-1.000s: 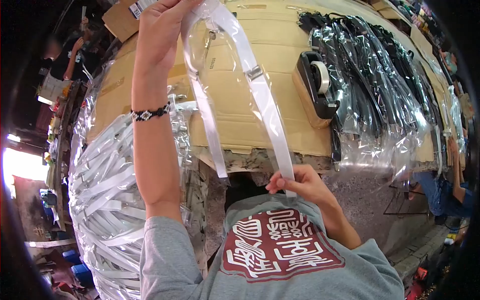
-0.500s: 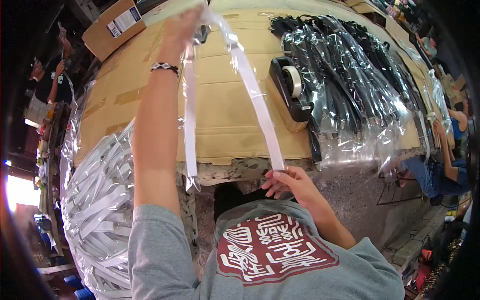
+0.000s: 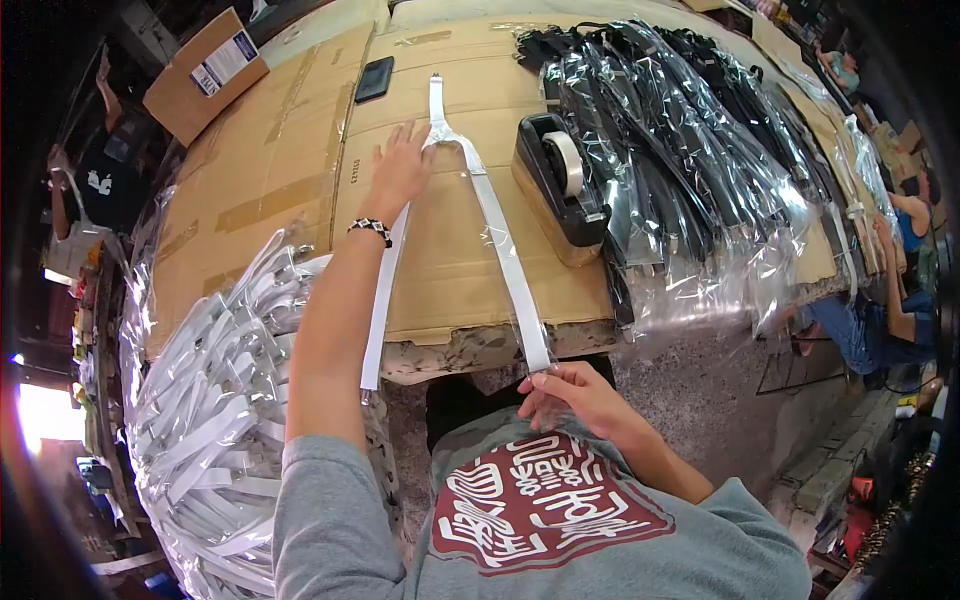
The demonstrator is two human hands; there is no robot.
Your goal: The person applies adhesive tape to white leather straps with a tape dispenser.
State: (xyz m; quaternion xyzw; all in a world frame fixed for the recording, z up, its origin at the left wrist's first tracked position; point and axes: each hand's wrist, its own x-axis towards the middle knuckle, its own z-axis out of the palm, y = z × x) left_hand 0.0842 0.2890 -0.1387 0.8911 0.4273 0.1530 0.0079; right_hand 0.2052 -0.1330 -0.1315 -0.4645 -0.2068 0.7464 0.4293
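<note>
White strap [image 3: 505,258] in right hand [image 3: 582,400]

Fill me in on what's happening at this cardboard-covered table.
A person has Y-shaped white suspenders laid out on the cardboard. The left hand is at the junction of the straps, while the right hand pinches one strap's end at the near edge. A tape dispenser stands to the right, beside plastic-wrapped black straps; more white straps are heaped to the left.
</note>
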